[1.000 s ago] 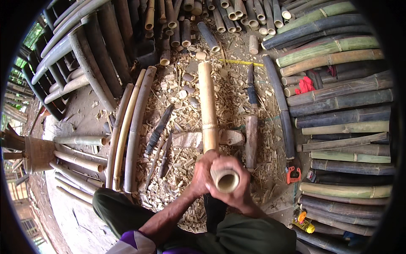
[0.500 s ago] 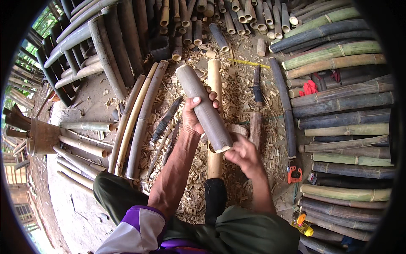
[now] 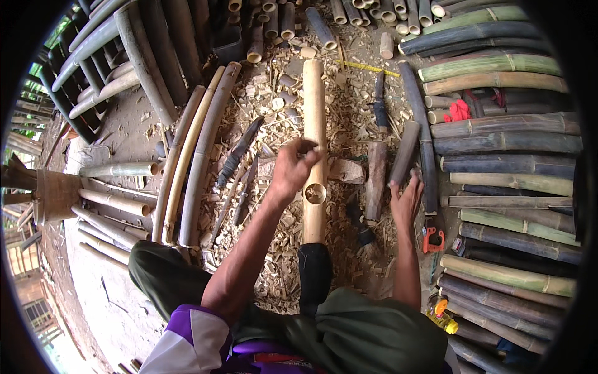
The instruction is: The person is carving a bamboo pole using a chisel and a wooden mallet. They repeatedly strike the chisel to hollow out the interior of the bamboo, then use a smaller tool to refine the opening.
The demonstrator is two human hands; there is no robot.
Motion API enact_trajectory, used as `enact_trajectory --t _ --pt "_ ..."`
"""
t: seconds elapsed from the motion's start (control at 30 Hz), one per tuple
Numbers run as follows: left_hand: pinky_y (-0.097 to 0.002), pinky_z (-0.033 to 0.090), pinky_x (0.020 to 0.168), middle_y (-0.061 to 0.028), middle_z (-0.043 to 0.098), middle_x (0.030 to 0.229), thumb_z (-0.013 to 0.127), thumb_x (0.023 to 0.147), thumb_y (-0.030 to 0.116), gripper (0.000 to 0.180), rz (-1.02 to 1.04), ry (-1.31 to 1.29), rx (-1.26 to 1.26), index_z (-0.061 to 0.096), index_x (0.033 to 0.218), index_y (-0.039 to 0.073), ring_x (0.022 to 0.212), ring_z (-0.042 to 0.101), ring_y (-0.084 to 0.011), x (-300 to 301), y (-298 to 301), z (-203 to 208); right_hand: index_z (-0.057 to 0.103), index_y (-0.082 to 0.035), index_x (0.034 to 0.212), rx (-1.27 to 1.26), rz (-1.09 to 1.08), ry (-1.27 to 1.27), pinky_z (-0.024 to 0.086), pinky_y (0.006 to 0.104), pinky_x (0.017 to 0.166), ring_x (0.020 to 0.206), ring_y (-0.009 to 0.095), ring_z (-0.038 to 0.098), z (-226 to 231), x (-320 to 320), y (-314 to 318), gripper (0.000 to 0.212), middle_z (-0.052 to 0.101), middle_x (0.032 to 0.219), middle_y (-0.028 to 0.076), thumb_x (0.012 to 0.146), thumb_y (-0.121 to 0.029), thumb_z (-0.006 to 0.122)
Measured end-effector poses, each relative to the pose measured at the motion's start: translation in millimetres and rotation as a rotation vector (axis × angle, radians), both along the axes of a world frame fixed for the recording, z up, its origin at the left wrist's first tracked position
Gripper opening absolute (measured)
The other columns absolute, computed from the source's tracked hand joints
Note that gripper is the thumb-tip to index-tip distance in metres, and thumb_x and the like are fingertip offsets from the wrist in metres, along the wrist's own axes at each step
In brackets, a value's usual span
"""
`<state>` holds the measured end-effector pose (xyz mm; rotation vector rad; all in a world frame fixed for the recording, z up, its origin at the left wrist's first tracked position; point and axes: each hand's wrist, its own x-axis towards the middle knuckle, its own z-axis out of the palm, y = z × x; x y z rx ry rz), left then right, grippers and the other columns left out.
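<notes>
Lying lengthwise before the person in the head view, the smooth, pale yellow bamboo pole [image 3: 313, 106] with a round hole [image 3: 316, 194] in its upper face crosses a rough, pale brown wooden block [image 3: 346, 170]. The left hand [image 3: 294, 167], fingers half curled and narrowly spaced, is at the pole's left side just beyond the hole; whether it grips cannot be told. The right hand [image 3: 407, 198] is spread, not wrapped around anything, at the near end of a short, grey-brown bamboo tube [image 3: 405, 151] on the right. Being hollow, the pole is probably light for its size, stiff, somewhat slick and ready to roll; cupping it around uncut wall seems safest, since the hole may weaken it. The tube likely suits a mid-length, whole-hand grasp.
</notes>
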<state>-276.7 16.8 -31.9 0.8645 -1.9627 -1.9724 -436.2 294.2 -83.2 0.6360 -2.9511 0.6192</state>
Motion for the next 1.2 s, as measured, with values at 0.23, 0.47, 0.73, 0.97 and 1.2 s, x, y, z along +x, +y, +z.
enact_trajectory --t 0.23,0.47,0.73,0.97,1.2 --pt "-0.0397 0.055 0.080 -0.0152 0.071 0.093 0.062 0.087 0.013 0.017 -0.463 -0.054 0.117 0.068 0.096 0.000 0.085 0.068 -0.0248 79 114 -18 0.054 -0.004 0.119 0.522 0.379 -0.380 0.053 0.0538 0.078 0.096 0.046 0.066 -6 95 53 0.043 0.062 0.117 0.022 0.085 -0.020 0.075" --pt "-0.0412 0.053 0.083 -0.0192 0.067 0.101 0.070 0.086 0.021 0.044 -0.493 -0.237 0.131 0.056 0.123 0.001 0.090 0.067 -0.0328 94 158 -20 0.040 -0.006 0.139 0.139 0.405 -0.822 0.052 0.0470 0.088 0.100 0.036 0.065 -7 79 55 0.066 0.057 0.119 0.018 0.084 -0.017 0.075" --pt "-0.0497 0.055 0.081 -0.0242 0.065 0.107 0.072 0.082 0.026 0.066 -0.468 -0.616 -0.125 0.041 0.135 0.002 0.094 0.068 -0.0418 119 112 35 0.037 -0.005 0.140 -0.721 0.100 -1.761 0.041 0.0382 0.102 0.121 0.022 0.052 57 125 -35 0.061 0.054 0.127 0.011 0.091 -0.022 0.069" --pt "-0.0502 0.055 0.060 -0.0203 0.063 0.083 0.062 0.080 0.010 0.031 -0.686 -0.838 -0.566 0.046 0.104 -0.002 0.070 0.069 -0.0387 106 46 85 0.064 -0.005 0.111 -1.014 -0.388 -2.072 0.059 0.0350 0.060 0.075 0.018 0.069 18 152 -84 0.031 0.071 0.095 0.008 0.105 -0.032 0.051" --pt "-0.0405 0.059 0.062 -0.0174 0.065 0.076 0.061 0.084 0.007 0.017 -1.003 -0.753 -0.650 0.062 0.089 -0.010 0.069 0.072 -0.0312 40 4 119 0.066 -0.003 0.109 -1.235 -0.545 -2.234 0.063 0.0361 0.065 0.078 0.018 0.071 26 149 -97 0.034 0.072 0.095 0.008 0.104 -0.033 0.053"
